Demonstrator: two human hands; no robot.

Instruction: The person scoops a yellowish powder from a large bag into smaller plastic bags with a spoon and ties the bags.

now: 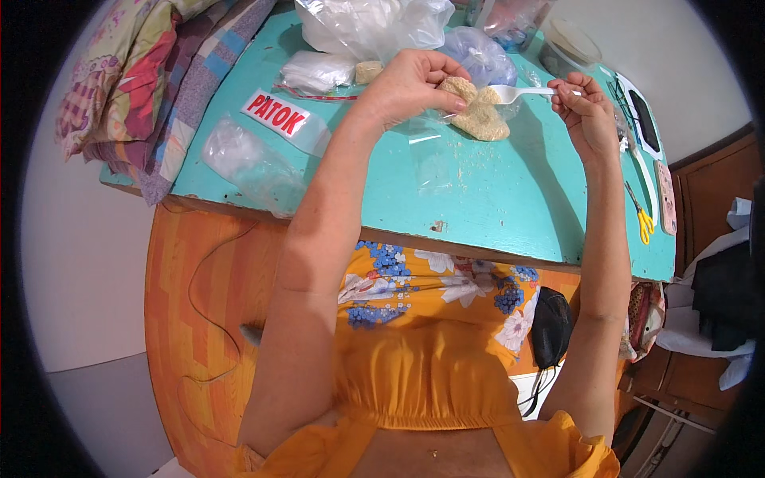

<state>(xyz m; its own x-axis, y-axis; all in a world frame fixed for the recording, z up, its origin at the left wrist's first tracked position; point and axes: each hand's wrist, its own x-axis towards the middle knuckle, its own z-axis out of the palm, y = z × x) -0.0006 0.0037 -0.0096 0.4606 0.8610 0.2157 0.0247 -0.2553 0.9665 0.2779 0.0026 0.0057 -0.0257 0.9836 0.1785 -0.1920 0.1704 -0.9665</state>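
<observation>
My left hand pinches the top of a small clear plastic bag holding pale, coarse granules. Between the thumb and fingers of my right hand is the handle of a white plastic spoon. The spoon's bowl carries granules and meets the mouth of the bag. Just below, a larger bag of the same granules lies on the turquoise table, with loose crumbs scattered in front of it. A flat, clear small bag lies to the left of the crumbs.
On the left are a clear plastic bag, a label with red lettering, a stack of clear bags and a small filled pack. Yellow-handled scissors, a phone and a round tub stand right.
</observation>
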